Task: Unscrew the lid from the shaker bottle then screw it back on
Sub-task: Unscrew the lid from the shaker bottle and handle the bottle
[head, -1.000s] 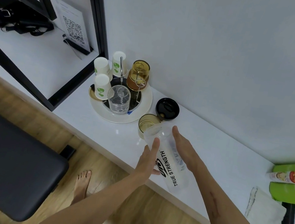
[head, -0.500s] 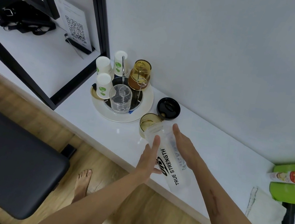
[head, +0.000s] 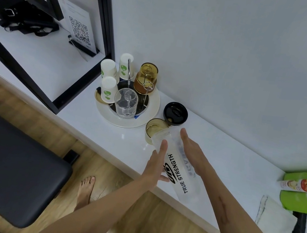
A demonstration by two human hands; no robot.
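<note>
Clear bottle (head: 178, 161) printed "TRUE STRENGTH" near the bench (head: 233, 156) front edge, left hand (head: 155, 166) and right hand (head: 193, 153) spread flat against its sides, black lid (head: 175, 113) off behind it.

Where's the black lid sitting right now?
In the head view, the black lid lies flat on the white counter near the wall, just right of the round tray, behind the amber glass and beyond the shaker bottle.

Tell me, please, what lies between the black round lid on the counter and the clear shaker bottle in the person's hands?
In the head view, an amber glass tumbler stands between the black round lid and the clear shaker bottle.
</note>
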